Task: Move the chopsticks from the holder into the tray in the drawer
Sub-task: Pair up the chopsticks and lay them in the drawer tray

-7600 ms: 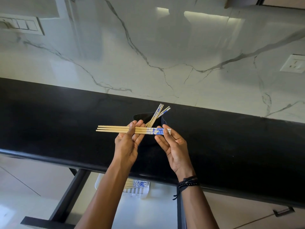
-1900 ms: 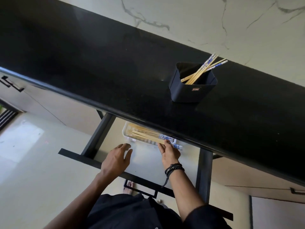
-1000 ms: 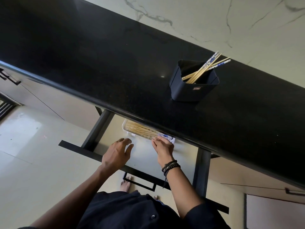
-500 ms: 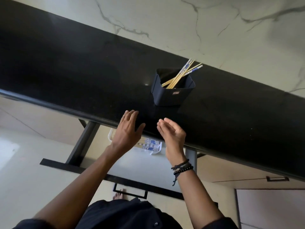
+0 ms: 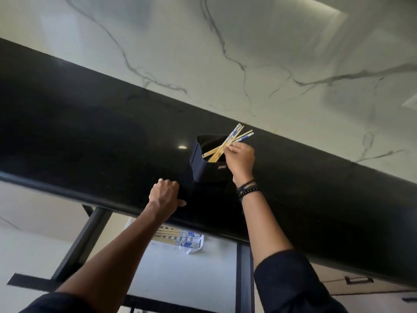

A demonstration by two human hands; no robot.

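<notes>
pinching with the right hand (image 5: 239, 159) fingers (image 5: 228, 150) together on the chopsticks (image 5: 228, 143) leaning in the holder (image 5: 208, 166) on the desk (image 5: 94, 141), keeping left hand (image 5: 165, 193) curled, empty, for carrying to the tray (image 5: 195, 246) below.

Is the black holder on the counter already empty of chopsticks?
No, several chopsticks lean in the black holder, and the right hand is pinching them.

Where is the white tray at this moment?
The white tray lies in the open drawer, low in the head view, partly under the black counter edge, behind the left forearm.
</notes>
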